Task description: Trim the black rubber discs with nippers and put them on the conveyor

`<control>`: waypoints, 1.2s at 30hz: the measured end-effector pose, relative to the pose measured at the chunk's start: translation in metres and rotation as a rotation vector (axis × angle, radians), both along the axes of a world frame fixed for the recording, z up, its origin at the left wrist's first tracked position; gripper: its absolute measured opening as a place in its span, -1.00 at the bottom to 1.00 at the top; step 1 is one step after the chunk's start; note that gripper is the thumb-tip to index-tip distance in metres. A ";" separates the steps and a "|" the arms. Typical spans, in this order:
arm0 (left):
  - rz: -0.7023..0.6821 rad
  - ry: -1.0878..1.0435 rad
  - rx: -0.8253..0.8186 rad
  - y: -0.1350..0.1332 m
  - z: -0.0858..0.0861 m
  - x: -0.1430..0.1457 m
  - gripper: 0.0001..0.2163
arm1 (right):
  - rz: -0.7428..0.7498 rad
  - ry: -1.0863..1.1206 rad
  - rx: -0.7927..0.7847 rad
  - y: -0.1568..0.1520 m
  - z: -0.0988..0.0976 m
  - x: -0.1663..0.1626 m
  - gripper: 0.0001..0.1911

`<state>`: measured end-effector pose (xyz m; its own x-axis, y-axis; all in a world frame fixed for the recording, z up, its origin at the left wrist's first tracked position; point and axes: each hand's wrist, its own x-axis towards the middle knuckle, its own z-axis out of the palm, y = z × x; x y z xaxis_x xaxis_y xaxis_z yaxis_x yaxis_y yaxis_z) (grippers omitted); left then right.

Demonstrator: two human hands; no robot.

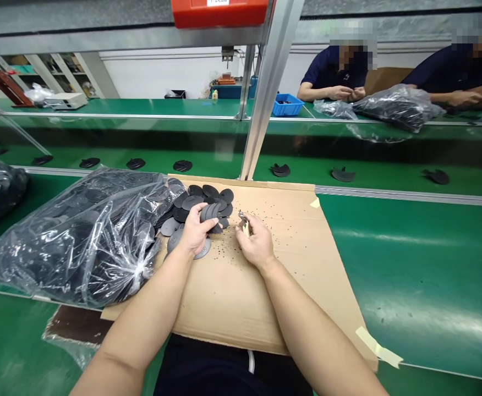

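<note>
Black discs in the left hand: the left hand [194,230] grips a fanned stack of black plastic discs [212,213], fingers curled over the top edges, thumb beneath.
Right fingers: the right hand [256,240] pinches a small tool [243,223], fingers pressed together around it; whether it is a blade or a pick is too small to tell. Its tip sits just beside the edge of the held stack.
Step in hand: judging by the dark specks [274,220] scattered over the sheet, this looks like trimming of the disc edges, one piece at a time.
Next move calls for: a steady grip on the stack and the tool tip brought onto a disc rim without slipping towards the left thumb.
Loose discs: more discs [208,193] lie spilled just beyond the hands, touching the mouth of a clear plastic bag [80,236] full of the same parts.
Work surface: a cardboard sheet [233,297] lies on the green bench [422,275].
Conveyor beyond: single dark pieces [280,170] lie spaced along the green belt.
Far side: two people [335,71] in dark shirts work at similar bags; a blue bin [287,104] stands near them.
</note>
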<state>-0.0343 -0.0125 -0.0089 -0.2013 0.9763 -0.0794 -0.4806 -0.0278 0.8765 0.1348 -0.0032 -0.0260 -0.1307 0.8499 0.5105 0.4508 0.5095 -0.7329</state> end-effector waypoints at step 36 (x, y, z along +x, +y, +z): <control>-0.168 -0.406 -0.170 0.002 0.009 -0.011 -0.85 | 0.171 -0.150 0.092 -0.008 0.005 -0.003 -0.67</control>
